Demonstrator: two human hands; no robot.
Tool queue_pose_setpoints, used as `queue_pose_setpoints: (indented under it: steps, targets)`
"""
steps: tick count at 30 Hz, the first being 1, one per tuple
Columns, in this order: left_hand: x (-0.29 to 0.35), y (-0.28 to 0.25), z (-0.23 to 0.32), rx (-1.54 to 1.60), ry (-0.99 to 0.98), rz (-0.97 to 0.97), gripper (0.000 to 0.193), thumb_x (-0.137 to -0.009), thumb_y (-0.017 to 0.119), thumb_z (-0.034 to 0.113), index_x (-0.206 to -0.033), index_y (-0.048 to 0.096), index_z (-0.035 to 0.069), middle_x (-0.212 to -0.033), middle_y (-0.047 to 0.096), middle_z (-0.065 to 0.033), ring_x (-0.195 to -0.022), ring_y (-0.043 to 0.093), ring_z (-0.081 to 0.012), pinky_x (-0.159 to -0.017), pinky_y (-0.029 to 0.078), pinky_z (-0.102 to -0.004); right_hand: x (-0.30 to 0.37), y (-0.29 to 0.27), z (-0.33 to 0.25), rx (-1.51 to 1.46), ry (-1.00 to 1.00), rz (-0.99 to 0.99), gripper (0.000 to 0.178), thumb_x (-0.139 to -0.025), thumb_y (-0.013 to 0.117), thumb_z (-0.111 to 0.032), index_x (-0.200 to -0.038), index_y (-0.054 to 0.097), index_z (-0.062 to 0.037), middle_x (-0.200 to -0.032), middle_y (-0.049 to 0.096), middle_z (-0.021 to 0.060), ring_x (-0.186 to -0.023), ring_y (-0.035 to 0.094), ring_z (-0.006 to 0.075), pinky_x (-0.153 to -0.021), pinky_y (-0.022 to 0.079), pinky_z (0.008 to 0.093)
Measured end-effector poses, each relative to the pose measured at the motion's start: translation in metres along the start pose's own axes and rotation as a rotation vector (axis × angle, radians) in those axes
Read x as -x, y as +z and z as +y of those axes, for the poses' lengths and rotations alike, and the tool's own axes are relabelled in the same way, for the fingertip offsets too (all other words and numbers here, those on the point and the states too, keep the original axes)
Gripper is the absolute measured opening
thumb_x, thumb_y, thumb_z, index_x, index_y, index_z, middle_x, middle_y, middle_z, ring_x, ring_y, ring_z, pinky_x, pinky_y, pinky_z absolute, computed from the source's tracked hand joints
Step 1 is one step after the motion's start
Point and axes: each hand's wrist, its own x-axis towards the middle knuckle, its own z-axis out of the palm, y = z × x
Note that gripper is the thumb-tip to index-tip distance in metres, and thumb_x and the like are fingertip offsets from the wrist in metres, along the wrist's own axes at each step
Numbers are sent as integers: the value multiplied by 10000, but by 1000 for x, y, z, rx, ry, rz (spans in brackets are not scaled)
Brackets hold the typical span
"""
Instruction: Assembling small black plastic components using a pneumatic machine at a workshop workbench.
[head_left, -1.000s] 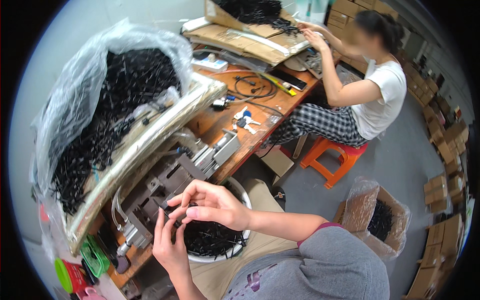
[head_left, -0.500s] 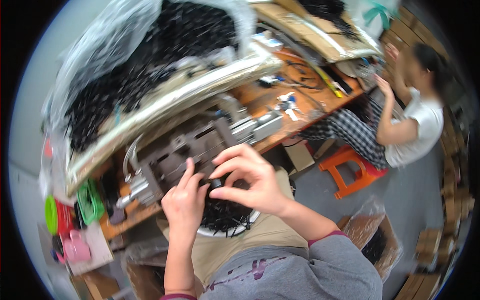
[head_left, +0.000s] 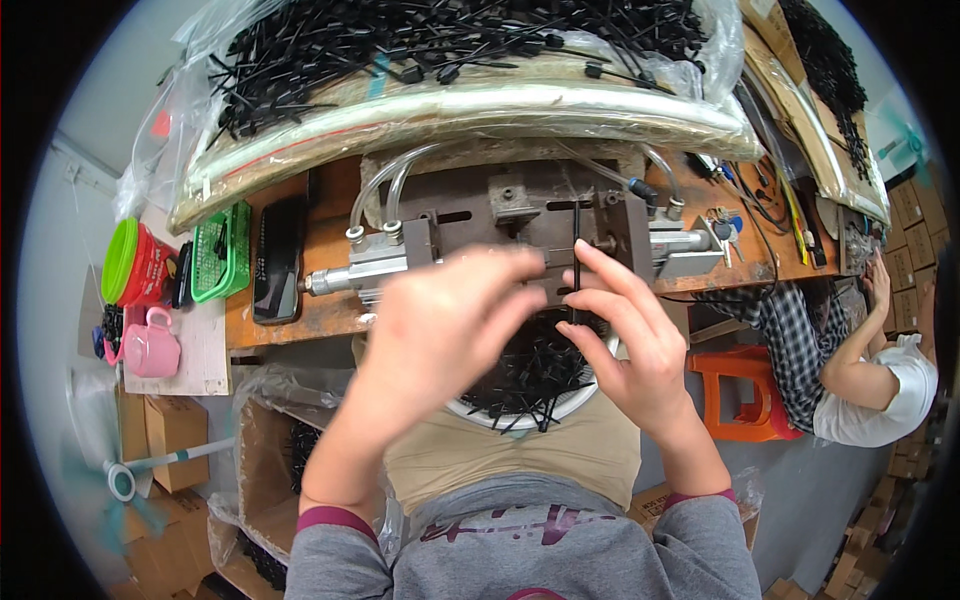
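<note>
Hands over white bowl [head_left: 578, 402] of black ties [head_left: 535, 365], right hand [head_left: 625, 335] pinching one tie [head_left: 577, 255], left hand [head_left: 440, 330] blurred, grip unclear.

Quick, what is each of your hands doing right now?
Left hand: blurred, fingers stretched toward the grey metal press fixture; whether it holds anything cannot be told.
Right hand: fingertips pinched on a thin black plastic strip, held upright.

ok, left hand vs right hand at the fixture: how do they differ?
The right hand pinches a thin black strip upright against the metal fixture; the left hand shows no strip. The left hand is motion-blurred, the right hand sharp. Both hover over the white bowl of black pieces, in grey sleeves.
</note>
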Motion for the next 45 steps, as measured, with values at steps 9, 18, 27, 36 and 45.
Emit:
queue_pose_setpoints:
  steps: [9,18,27,36,45]
  targets:
    - [-120,-40,-85,-463,92,257,301,-840,756,238,-1091,726,75,-1032,717,-96,-934,684,-261,-842,526,-368,3,38,4,239,-121,-143,265,-725,768,-80,-942,621,-41,-1311,636,156,-533,589,176,-546,506,286]
    - [-135,-33,-79,-641,-46,261,186,-770,742,202,-919,745,89,-889,734,-77,-863,710,-281,-781,568,-405,-7,31,4,249,-59,-255,233,-720,791,-62,-896,641,-37,-1302,644,149,-594,645,219,-561,519,303]
    - [-119,-61,-57,-224,-31,361,168,-788,724,116,-918,736,11,-743,653,-130,-671,667,-215,-646,533,-336,-76,3,6,36,5,-61,208,-809,763,-146,-958,659,-44,-970,709,90,-593,624,214,-573,517,323]
    - [-73,-66,-17,123,-112,257,180,-810,815,113,-947,748,18,-815,663,16,-674,606,-32,-545,432,-160,-247,18,91,598,-139,-96,325,-746,718,-120,-1059,698,-32,-1022,703,193,-963,673,358,-834,548,443]
    - [18,-7,6,43,-28,129,308,-716,832,34,-1005,727,10,-1233,638,-146,-845,691,-179,-673,585,-276,-259,13,88,731,-139,-350,285,-683,728,-135,-943,729,-18,-973,684,194,-971,655,375,-857,539,440]
